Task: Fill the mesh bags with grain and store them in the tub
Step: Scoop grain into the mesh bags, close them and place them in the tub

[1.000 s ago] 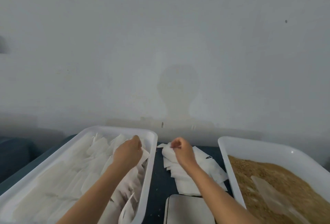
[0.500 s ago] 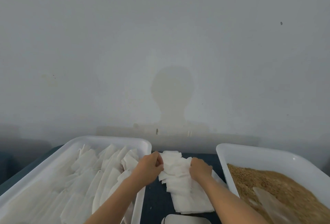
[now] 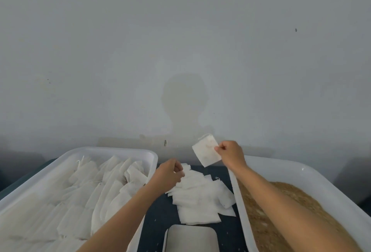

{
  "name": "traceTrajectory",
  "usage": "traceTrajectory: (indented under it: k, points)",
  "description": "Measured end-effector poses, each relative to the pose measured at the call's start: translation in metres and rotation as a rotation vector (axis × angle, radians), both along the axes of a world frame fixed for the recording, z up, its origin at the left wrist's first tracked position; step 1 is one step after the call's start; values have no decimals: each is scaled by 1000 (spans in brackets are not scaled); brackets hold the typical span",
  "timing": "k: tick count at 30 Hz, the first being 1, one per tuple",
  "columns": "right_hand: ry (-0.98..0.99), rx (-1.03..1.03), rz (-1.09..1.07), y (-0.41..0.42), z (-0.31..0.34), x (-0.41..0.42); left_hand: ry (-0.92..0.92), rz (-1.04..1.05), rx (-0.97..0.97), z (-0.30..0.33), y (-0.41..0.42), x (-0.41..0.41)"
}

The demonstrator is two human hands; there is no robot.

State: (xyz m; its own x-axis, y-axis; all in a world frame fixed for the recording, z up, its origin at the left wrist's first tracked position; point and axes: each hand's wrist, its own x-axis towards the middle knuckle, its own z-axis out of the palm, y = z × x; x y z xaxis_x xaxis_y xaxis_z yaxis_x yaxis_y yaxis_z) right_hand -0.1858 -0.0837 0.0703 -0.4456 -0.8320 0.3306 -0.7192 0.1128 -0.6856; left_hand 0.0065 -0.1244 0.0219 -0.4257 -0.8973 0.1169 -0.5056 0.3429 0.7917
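Above the pile (image 3: 200, 195), right hand (image 3: 230, 154) fingers pinching mesh bag (image 3: 205, 150), left hand (image 3: 167, 177) fingers loosely curled.

Mesh bag (image 3: 205, 150), held up at centre frame: white, faintly translucent, no print. Loose pile of bags (image 3: 200, 197) at lower centre: uniform white. Left tub (image 3: 112, 150): white plastic, contents white. Right tub (image 3: 281, 168): white plastic, glossy highlight on rim. Grain (image 3: 301, 197) at lower right: tan-brown, finely speckled. Worktop (image 3: 158, 219): dark navy, scattered pale flecks. Tray (image 3: 190, 238) at bottom centre: pale grey. Wall (image 3: 180, 41): plain off-white with a grey shadow.
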Motion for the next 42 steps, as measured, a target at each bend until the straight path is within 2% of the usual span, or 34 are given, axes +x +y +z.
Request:
traceTrajectory:
  k: [2, 4, 9, 12, 14, 17, 21, 23, 27, 30, 36, 42]
  points:
    - [-168, -32, 41, 24, 14, -9, 149, -3, 90, 11, 14, -21]
    - [-371, -68, 79, 53, 22, -20, 310, -42, 269, 23, 33, -46]
    - [-812, -73, 147, 119, 8, -65, 642, -173, 570, 30, 78, -107]
    - [-1015, -64, 96, 148, -13, -99, 660, -240, 578, 23, 101, -143]
    - [-1075, -28, 27, 160, -30, -120, 638, -275, 552, 14, 115, -164]
    - [-1005, 51, -46, 171, -53, -139, 584, -269, 519, -1, 128, -187]
    - [-804, 43, -147, 178, -67, -144, 288, -98, 187, -20, 130, -197]
    - [-656, 62, -159, 177, -70, -139, 204, -93, 72, -26, 129, -198]
    - [-418, 131, -6, 174, -71, -122, 163, -297, 151, -33, 131, -203]
    - [-431, 172, 152, 174, -72, -115, 241, -391, 293, -32, 131, -204]
    - [-543, 140, 307, 177, -72, -117, 396, -371, 434, -32, 129, -200]
    - [-671, 65, 326, 177, -70, -118, 425, -443, 406, -30, 130, -198]
